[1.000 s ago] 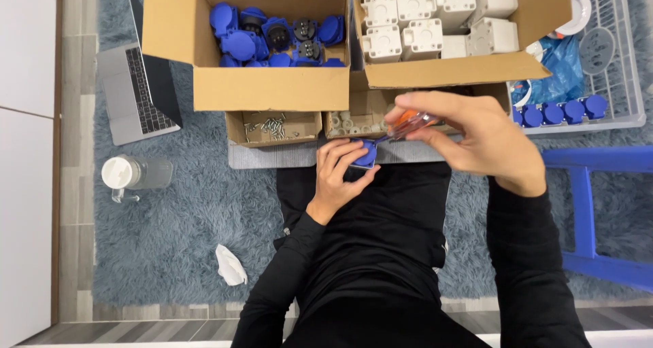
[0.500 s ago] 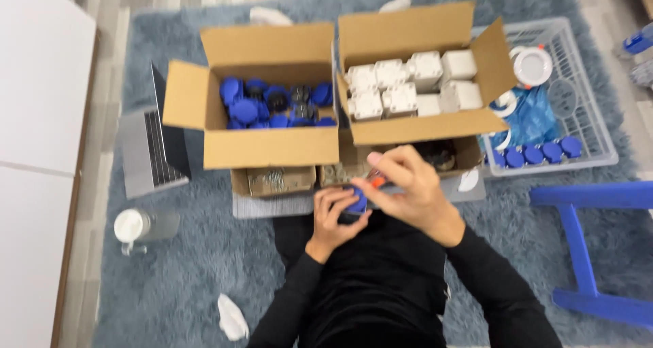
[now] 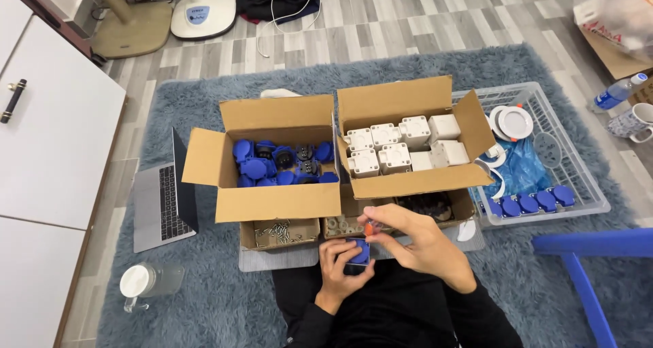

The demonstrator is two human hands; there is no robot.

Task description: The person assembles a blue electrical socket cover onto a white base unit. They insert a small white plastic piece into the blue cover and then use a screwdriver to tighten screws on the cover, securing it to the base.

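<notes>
My left hand [image 3: 340, 266] grips a small blue round part [image 3: 358, 251] in my lap, just below the boxes. My right hand [image 3: 415, 242] holds a screwdriver with an orange handle [image 3: 368, 228], its tip down on the blue part. Ahead stand two open cardboard boxes: the left box [image 3: 279, 202] holds several blue parts, the right box [image 3: 415, 181] holds several white square housings. Below them a low tray of screws [image 3: 279, 234] and small parts sits on a grey mat.
A white wire basket [image 3: 578, 178] at right holds blue parts, a blue bag and white round fittings. An open laptop [image 3: 160, 205] lies at left, a clear jar [image 3: 146, 280] near it. A blue stool [image 3: 592, 266] stands at right. A bottle and mug [image 3: 629, 110] sit far right.
The view has tilted up and pulled back, showing more floor and rug. My hands stay together on the blue part with the screwdriver.
</notes>
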